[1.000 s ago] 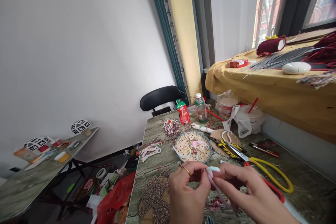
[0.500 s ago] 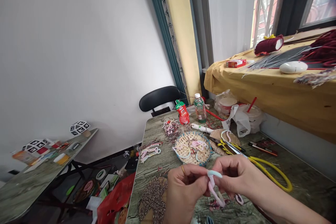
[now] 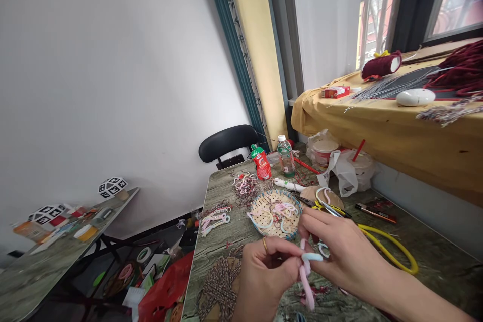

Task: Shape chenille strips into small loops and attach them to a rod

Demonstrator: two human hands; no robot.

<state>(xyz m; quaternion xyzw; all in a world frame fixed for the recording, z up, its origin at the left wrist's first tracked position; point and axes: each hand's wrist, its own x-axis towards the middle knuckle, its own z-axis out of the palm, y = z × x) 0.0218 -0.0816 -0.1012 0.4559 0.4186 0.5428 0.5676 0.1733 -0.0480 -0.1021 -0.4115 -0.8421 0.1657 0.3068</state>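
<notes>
A soft pastel cord, pink with a light blue part, is held up between my two hands over the near part of the table. My left hand pinches it between thumb and fingertips. The fingers of my right hand are closed on the cord's other side, and a small pale loop shows beside them. Pink cord hangs below the pinch. Just beyond my hands sits a round woven basket with pieces of pastel cord in it. Yellow-handled scissors lie to the right, partly behind my right hand.
A card wound with dark speckled cord lies at the near left. Further back stand a red pouch and a bottle. Bagged cups are at the right, near a lighter-like stick. Finished-looking pastel pieces lie left.
My right hand has turned and risen a little, its fingers now further up the cord. The pink length hangs straighter below my left hand. The view has shifted slightly.
</notes>
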